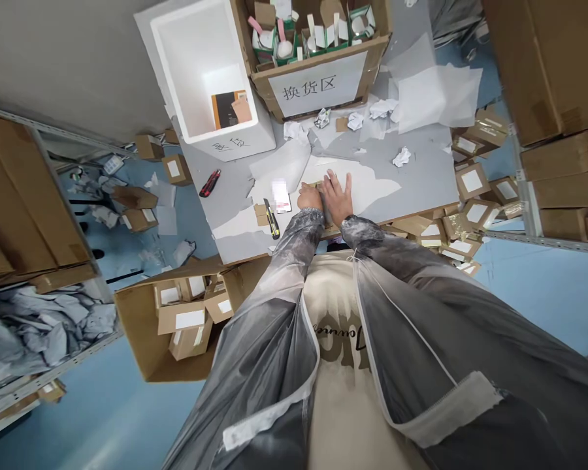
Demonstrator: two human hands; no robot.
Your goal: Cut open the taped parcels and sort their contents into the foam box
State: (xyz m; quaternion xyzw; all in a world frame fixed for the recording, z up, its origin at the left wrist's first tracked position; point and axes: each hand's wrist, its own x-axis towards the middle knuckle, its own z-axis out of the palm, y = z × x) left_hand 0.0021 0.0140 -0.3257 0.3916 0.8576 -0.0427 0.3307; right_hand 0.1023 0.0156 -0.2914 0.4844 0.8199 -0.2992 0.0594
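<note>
At the front of the table, my left hand has its fingers curled in on a flat brownish thing, mostly covered by both hands. I cannot make out what, if anything, is inside those fingers. Close beside it, my right hand lies with its fingers spread, pressing down at the same spot. Left of my hands are a phone with a lit screen and a yellow-and-black utility knife. A small cardboard piece lies next to the knife.
A white foam box and an open carton of small packages stand at the table's back. Crumpled paper and a red utility knife lie about. A large carton of small boxes stands at the lower left; shelves flank both sides.
</note>
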